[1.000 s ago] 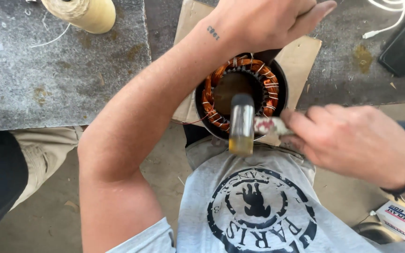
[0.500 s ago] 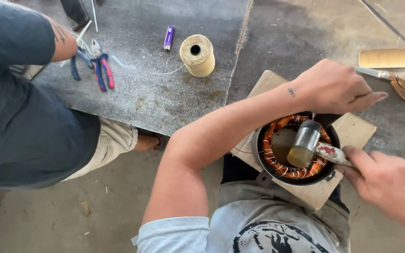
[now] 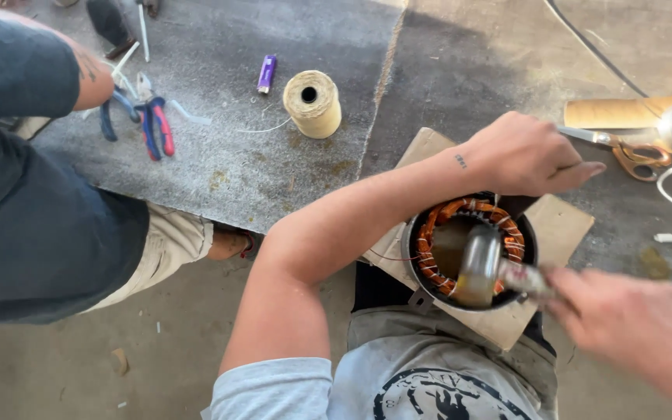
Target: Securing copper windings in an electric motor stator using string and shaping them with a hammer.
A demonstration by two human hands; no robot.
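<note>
Since a second ago the view has swung left and pulled back, so a twine spool (image 3: 313, 102), pliers (image 3: 153, 120) and a seated co-worker's arm (image 3: 33, 70) now show, while the mallet (image 3: 479, 266) has stayed over the copper windings. The stator (image 3: 470, 250) sits on a cardboard sheet (image 3: 561, 225), bore upward; the left hand (image 3: 529, 155), fingers pressed together, steadies its far rim. The right hand (image 3: 631, 327) pinches the mallet's handle, whose head's long axis runs toward the person.

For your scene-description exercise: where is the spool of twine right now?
In the head view, the spool of twine stands upper centre on the grey mat, right of a purple lighter, beyond the left hand.
</note>
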